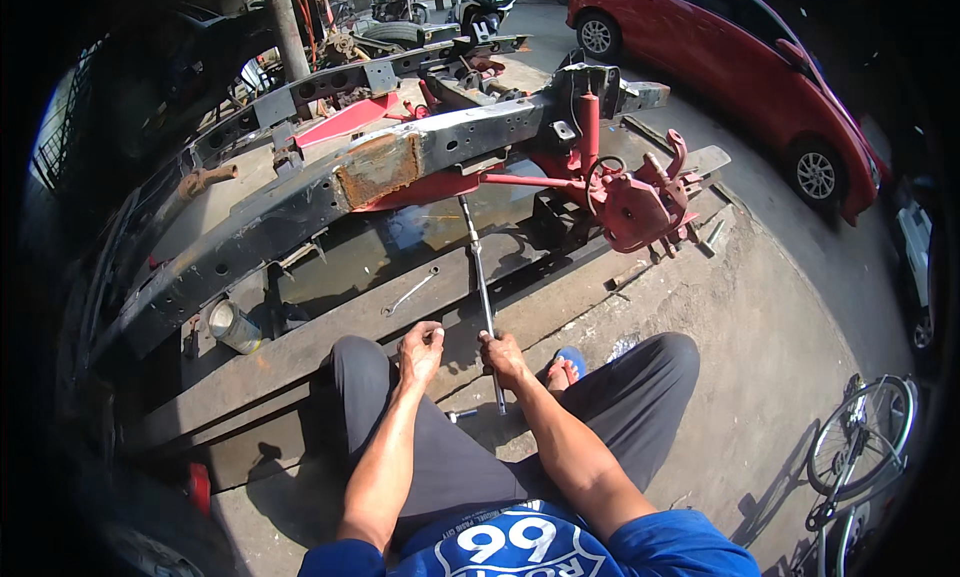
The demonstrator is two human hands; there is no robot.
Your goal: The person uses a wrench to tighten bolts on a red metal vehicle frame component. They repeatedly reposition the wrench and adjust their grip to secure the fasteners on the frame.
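My right hand (503, 358) is wrapped round the lower part of a long chrome socket wrench (482, 282). The bar's far end reaches up to the underside of the red axle part (432, 189) below the black vehicle frame (470, 127). To its left my left hand (420, 353) is raised over my knee, fingers curled and pressed together; whatever they may hold is too small to make out. A slim spanner (412, 289) lies on the grey steel beam (360, 312) just beyond that hand. Near the wrench's lower end, a bolt (462, 414) rests between my legs.
The red hub assembly (640, 212) and a red shock absorber (590, 127) stand at the frame's right. A metal can (234, 327) sits at left. Loose bolts (714, 237) lie on the concrete edge. A bicycle (862, 442) is at lower right; a red car (720, 67) stands behind.
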